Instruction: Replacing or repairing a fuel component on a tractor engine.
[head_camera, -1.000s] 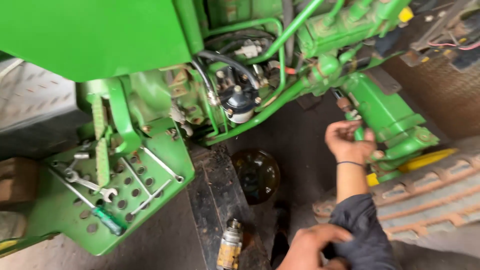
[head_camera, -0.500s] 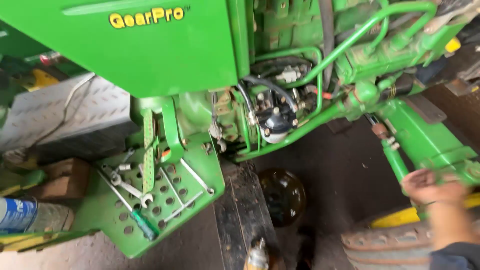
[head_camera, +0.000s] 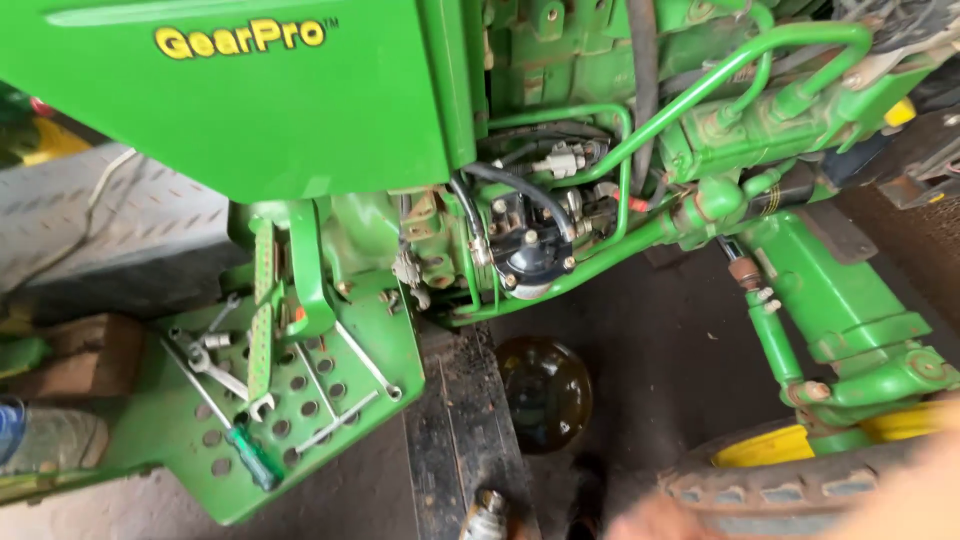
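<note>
My right hand (head_camera: 905, 495) is only a blurred patch of skin at the bottom right corner, over the front tyre (head_camera: 800, 485) and its yellow rim (head_camera: 770, 450). At the bottom edge my left hand (head_camera: 648, 522) shows as a blurred sliver near a small metal can (head_camera: 487, 512). Neither hand's fingers can be made out. Above them is the green tractor's engine side, with a black round part (head_camera: 530, 250) among green pipes. A dark round pan of oil (head_camera: 545, 390) sits on the floor under it.
A perforated green step plate (head_camera: 330, 390) at the left holds several wrenches (head_camera: 215, 365) and a green-handled screwdriver (head_camera: 252, 458). A dark plank (head_camera: 460, 420) lies beside the pan. A wooden block (head_camera: 85, 350) and a plastic bottle (head_camera: 50, 438) sit far left.
The view swung right and up along the tractor. My right hand came away from the green steering link and dropped to the bottom right corner. My left hand is back at the bottom edge.
</note>
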